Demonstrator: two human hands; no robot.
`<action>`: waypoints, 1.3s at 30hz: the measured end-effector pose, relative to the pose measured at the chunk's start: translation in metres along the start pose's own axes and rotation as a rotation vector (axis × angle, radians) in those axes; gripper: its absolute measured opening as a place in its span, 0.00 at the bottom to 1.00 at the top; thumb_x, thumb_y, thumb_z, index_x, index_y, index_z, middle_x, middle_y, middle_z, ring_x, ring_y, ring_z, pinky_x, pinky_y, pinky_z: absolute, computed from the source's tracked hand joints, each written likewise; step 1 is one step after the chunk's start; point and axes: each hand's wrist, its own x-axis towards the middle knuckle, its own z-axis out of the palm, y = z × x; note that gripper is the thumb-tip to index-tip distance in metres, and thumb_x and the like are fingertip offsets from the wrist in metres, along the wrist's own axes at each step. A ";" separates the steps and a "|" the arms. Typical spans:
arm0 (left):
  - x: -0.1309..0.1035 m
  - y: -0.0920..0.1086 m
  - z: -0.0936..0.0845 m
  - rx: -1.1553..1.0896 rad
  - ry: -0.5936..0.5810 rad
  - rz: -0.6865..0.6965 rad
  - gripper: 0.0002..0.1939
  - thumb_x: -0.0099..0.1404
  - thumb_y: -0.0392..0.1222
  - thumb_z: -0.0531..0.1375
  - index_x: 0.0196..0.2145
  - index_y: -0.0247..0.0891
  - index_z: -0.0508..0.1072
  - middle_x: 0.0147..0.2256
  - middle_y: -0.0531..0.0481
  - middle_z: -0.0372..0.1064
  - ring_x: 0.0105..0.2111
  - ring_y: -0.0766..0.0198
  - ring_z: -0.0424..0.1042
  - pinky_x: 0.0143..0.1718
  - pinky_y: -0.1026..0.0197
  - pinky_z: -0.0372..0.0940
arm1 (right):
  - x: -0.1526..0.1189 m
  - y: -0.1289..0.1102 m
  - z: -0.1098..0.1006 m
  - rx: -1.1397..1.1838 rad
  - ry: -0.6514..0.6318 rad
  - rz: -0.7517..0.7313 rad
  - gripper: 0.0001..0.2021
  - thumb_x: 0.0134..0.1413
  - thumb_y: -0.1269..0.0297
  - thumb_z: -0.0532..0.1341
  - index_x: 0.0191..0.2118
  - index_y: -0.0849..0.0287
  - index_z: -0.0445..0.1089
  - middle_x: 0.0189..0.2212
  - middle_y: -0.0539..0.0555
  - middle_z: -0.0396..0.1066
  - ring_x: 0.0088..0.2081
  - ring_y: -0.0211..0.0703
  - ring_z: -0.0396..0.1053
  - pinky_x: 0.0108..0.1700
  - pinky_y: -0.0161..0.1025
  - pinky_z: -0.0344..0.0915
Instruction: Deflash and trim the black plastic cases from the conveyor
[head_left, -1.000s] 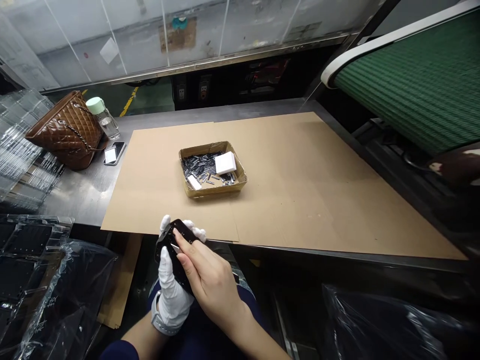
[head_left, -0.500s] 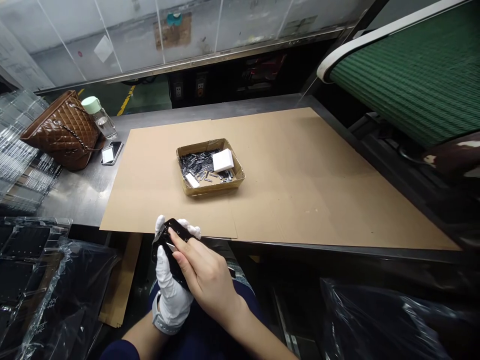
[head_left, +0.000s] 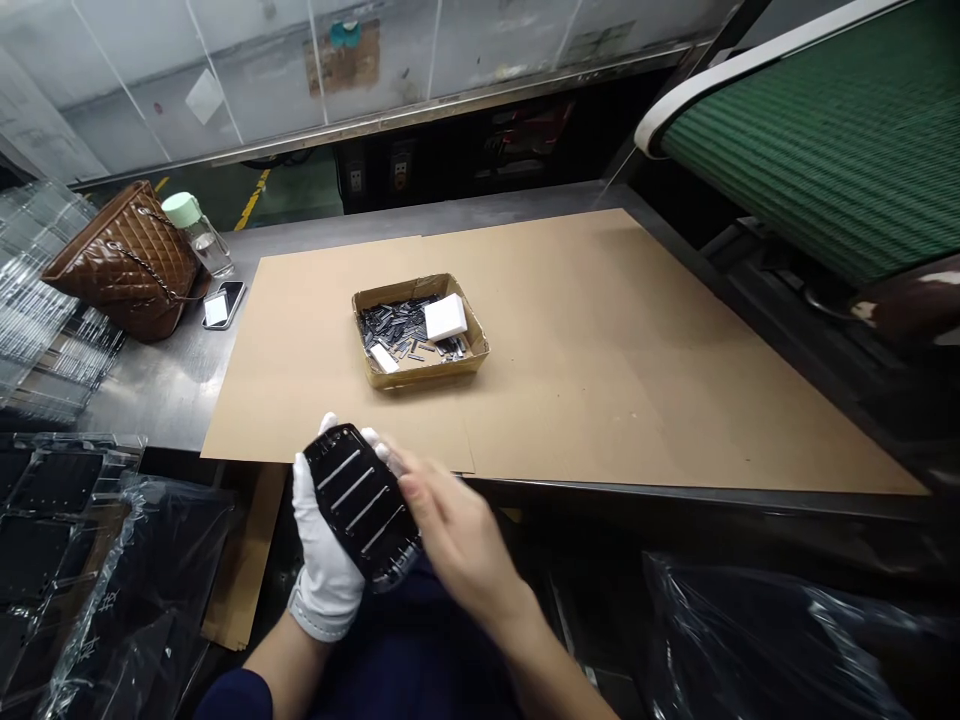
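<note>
My left hand (head_left: 322,545), in a white glove, is closed around a black plastic tray-like part (head_left: 364,500). The part is tilted with its inner face up, and several thin silver strips cross it in parallel. White fingertips show past its far edge. Bare and blurred, my right hand (head_left: 457,525) is beside the right edge of the part; whether its fingers grip the edge or anything small cannot be made out. Beyond the hands stands a shallow cardboard box (head_left: 427,378) with many small dark strips (head_left: 394,325) and a white block (head_left: 445,318) in it.
Cardboard sheets (head_left: 600,380) cover the metal table. A brown quilted bag (head_left: 127,260), a bottle (head_left: 201,235) and a phone (head_left: 223,305) are at the left. Black parts in clear trays (head_left: 52,490) lie lower left. A green conveyor belt (head_left: 825,140) rises at the right.
The black part has turned so its inner face with the silver strips now shows fully. My right hand has moved off its face to the right edge.
</note>
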 end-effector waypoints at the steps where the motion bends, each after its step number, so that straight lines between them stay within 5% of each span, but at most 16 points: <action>1: 0.003 0.007 0.001 -0.021 -0.009 -0.054 0.22 0.64 0.60 0.53 0.50 0.51 0.72 0.43 0.51 0.75 0.42 0.60 0.73 0.52 0.52 0.64 | 0.003 0.011 -0.006 -0.064 0.058 0.038 0.19 0.67 0.61 0.47 0.57 0.57 0.65 0.51 0.56 0.72 0.51 0.43 0.70 0.49 0.38 0.69; 6: 0.010 0.026 -0.003 -0.087 0.006 -0.088 0.22 0.63 0.60 0.54 0.47 0.47 0.74 0.42 0.48 0.74 0.41 0.61 0.73 0.49 0.54 0.65 | 0.028 0.096 -0.021 -0.536 0.110 0.222 0.17 0.63 0.57 0.51 0.50 0.57 0.71 0.39 0.59 0.75 0.39 0.51 0.73 0.34 0.42 0.68; 11: 0.011 0.028 -0.004 -0.112 0.001 -0.079 0.24 0.63 0.62 0.54 0.49 0.46 0.73 0.43 0.48 0.73 0.42 0.60 0.72 0.50 0.53 0.65 | 0.032 0.154 -0.008 -0.631 0.049 0.124 0.14 0.61 0.60 0.54 0.46 0.58 0.74 0.35 0.60 0.71 0.39 0.52 0.69 0.42 0.48 0.65; 14: 0.014 0.029 -0.010 -0.030 -0.032 -0.147 0.29 0.60 0.66 0.53 0.47 0.43 0.73 0.39 0.48 0.72 0.36 0.63 0.72 0.43 0.57 0.68 | 0.025 0.158 0.002 -0.621 0.077 0.067 0.15 0.61 0.61 0.54 0.48 0.60 0.73 0.42 0.63 0.70 0.44 0.55 0.67 0.47 0.51 0.64; 18: 0.015 0.024 -0.023 0.454 0.003 -0.079 0.20 0.59 0.59 0.61 0.34 0.37 0.75 0.21 0.57 0.61 0.19 0.73 0.57 0.23 0.68 0.60 | 0.037 0.140 0.002 -0.595 0.135 -0.002 0.18 0.63 0.61 0.51 0.53 0.61 0.68 0.47 0.62 0.69 0.50 0.51 0.65 0.54 0.49 0.60; 21: 0.008 0.015 -0.035 0.825 0.027 0.046 0.16 0.55 0.51 0.66 0.24 0.36 0.70 0.22 0.57 0.62 0.23 0.72 0.59 0.27 0.69 0.59 | 0.075 0.125 -0.006 -0.674 0.075 0.061 0.18 0.63 0.64 0.51 0.56 0.61 0.65 0.52 0.62 0.66 0.55 0.48 0.62 0.58 0.44 0.56; 24: -0.003 0.007 -0.055 1.093 -0.019 0.024 0.16 0.56 0.51 0.65 0.25 0.38 0.66 0.24 0.56 0.64 0.26 0.69 0.62 0.31 0.65 0.62 | 0.126 0.123 -0.013 -0.798 -0.006 0.202 0.21 0.60 0.65 0.54 0.58 0.64 0.62 0.57 0.66 0.61 0.58 0.53 0.58 0.59 0.47 0.53; 29: -0.021 -0.002 -0.084 1.201 -0.077 -0.026 0.12 0.57 0.47 0.63 0.35 0.40 0.67 0.33 0.52 0.68 0.36 0.63 0.69 0.44 0.58 0.64 | 0.180 0.142 -0.008 -0.919 -0.090 0.320 0.26 0.53 0.62 0.63 0.55 0.73 0.63 0.57 0.77 0.58 0.57 0.66 0.57 0.56 0.55 0.52; 39: -0.048 -0.004 -0.080 1.213 -0.326 -0.015 0.10 0.59 0.41 0.60 0.39 0.39 0.66 0.34 0.50 0.68 0.33 0.66 0.68 0.37 0.63 0.66 | 0.176 0.160 -0.001 -1.032 -0.196 0.375 0.21 0.55 0.66 0.55 0.53 0.70 0.60 0.51 0.73 0.64 0.52 0.63 0.61 0.54 0.54 0.48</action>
